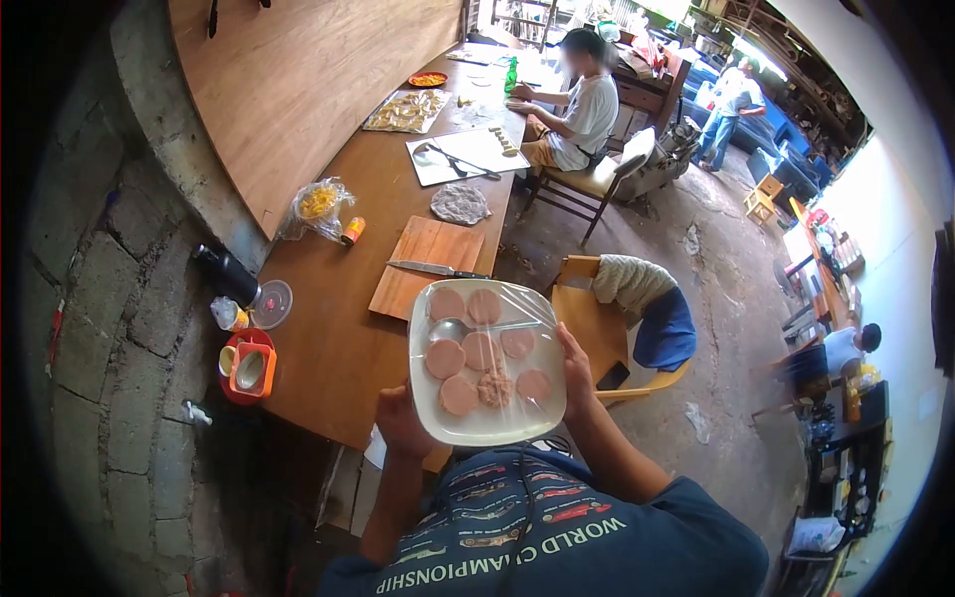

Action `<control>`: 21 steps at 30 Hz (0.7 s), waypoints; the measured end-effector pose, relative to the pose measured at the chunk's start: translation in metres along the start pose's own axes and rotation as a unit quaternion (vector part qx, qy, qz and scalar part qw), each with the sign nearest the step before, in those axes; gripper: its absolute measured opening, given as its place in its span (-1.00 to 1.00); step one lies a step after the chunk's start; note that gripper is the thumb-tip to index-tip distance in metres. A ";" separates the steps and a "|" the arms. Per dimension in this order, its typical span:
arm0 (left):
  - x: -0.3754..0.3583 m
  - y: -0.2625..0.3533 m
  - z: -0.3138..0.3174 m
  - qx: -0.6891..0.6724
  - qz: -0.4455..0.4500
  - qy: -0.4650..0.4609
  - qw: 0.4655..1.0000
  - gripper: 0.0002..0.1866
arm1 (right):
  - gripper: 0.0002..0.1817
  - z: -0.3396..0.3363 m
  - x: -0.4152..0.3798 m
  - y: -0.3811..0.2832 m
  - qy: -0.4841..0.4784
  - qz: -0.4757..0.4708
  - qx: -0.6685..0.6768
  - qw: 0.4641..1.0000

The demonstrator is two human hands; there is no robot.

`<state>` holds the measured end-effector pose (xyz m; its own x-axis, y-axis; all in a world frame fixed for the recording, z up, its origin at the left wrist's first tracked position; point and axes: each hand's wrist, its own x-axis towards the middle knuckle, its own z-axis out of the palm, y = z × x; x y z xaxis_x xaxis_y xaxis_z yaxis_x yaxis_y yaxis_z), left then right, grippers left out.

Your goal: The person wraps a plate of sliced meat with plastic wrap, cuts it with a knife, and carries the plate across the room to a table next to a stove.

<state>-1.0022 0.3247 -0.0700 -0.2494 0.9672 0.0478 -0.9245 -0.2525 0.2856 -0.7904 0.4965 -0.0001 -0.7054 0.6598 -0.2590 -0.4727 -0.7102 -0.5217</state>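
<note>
While both hands hold a pale plate (517,426) at the middle of the frame, the words "WORLD CHAMPIONSHIP" can be read on the dark shirt (517,497) below it, among rows of printed cars. The orange can (353,231) at left carries a label too small to read.

The left hand (403,423) is clamped on the plate's lower-left edge, the right hand (575,368) on its right edge; most fingers are hidden beneath. Clear film with glare lies over pink round patties (446,359), a crumbly lump (494,389) and a spoon (450,329).

Just above the plate, a knife (428,268) lies on a wooden board (403,284) whose lower corner the plate covers. Left of centre are a bag of yellow food (318,204) and, farther down, an orange container (253,370). To the right, a chair (572,308) bears a blue cloth (665,330) and a dark phone-like object (613,375).

At upper centre, a seated person (587,114) works at the table (328,328); what those hands do is hard to make out. Black corners crop the view.
</note>
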 end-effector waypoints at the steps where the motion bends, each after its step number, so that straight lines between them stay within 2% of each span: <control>1: -0.002 -0.001 -0.004 0.000 -0.001 0.000 1.000 -0.48 | -0.36 -0.002 0.001 0.000 0.001 0.000 0.001 1.000; 3: -0.007 0.000 0.022 0.060 0.019 -0.134 0.989 -0.41 | -0.43 -0.004 0.001 -0.001 -0.012 0.011 0.028 0.999; 4: -0.007 -0.003 0.013 0.060 0.018 -0.134 0.989 -0.41 | -0.43 -0.007 0.001 0.000 -0.011 0.011 0.028 0.999; 6: -0.007 -0.012 -0.007 0.248 0.070 -0.089 0.962 -0.34 | -0.43 -0.011 0.003 0.001 -0.002 0.020 0.041 0.999; 7: -0.005 -0.015 -0.011 0.247 0.071 -0.090 0.962 -0.34 | -0.43 -0.010 0.003 0.001 -0.002 0.019 0.040 0.999; 9: -0.002 -0.021 -0.010 0.167 0.045 0.035 0.984 -0.32 | -0.40 -0.007 0.002 0.003 -0.004 0.017 -0.003 1.000; 10: 0.000 -0.023 -0.016 0.166 0.046 0.036 0.984 -0.32 | -0.40 -0.005 0.002 0.004 -0.004 0.018 -0.003 1.000; 12: 0.005 -0.032 -0.035 0.130 0.105 0.041 0.985 -0.32 | -0.45 0.002 0.000 0.004 0.013 0.034 0.015 0.999; 16: 0.006 -0.029 -0.041 0.153 0.109 0.065 0.980 -0.33 | -0.46 0.001 -0.001 0.007 0.020 0.036 0.006 0.999; 18: 0.004 -0.019 0.003 0.009 0.059 0.040 0.997 -0.40 | -0.47 0.014 -0.009 0.006 -0.002 0.056 0.030 0.998; 19: 0.004 -0.019 0.000 0.009 0.060 0.040 0.997 -0.40 | -0.47 0.016 -0.010 0.006 -0.002 0.057 0.029 0.998; 21: 0.004 -0.018 -0.009 0.108 0.100 0.061 0.987 -0.44 | -0.37 0.019 -0.011 0.006 0.015 0.039 -0.060 0.997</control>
<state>-0.9888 0.3325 -0.0837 -0.4650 0.8852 0.0116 -0.7741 -0.4129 0.4799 -0.7957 0.4807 0.0151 -0.7205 0.6118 -0.3265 -0.3490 -0.7267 -0.5917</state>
